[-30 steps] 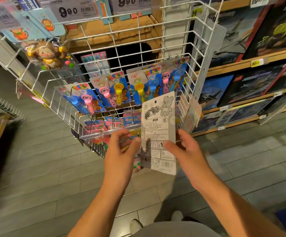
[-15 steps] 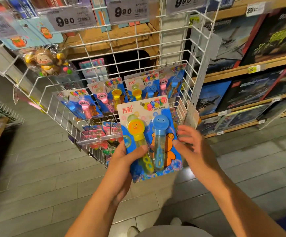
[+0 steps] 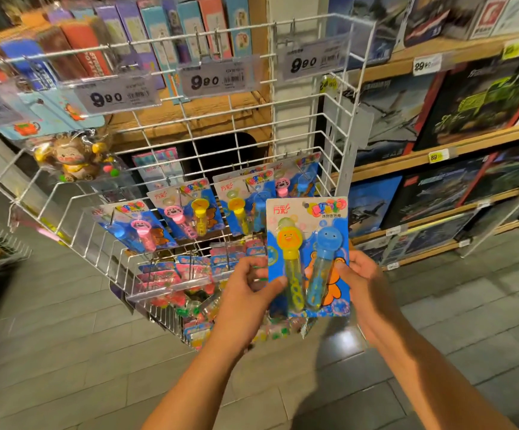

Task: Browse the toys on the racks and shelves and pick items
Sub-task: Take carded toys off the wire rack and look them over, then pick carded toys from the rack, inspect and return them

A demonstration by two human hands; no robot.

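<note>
Left of the rack (image 3: 65, 218): bare floor. Left hand (image 3: 245, 293) pinches the bubble pack (image 3: 309, 259) by its left edge, right hand (image 3: 360, 280) grips its right edge. Pack upright, face toward camera, just in front of the rack's hanging packs (image 3: 189, 209).
</note>
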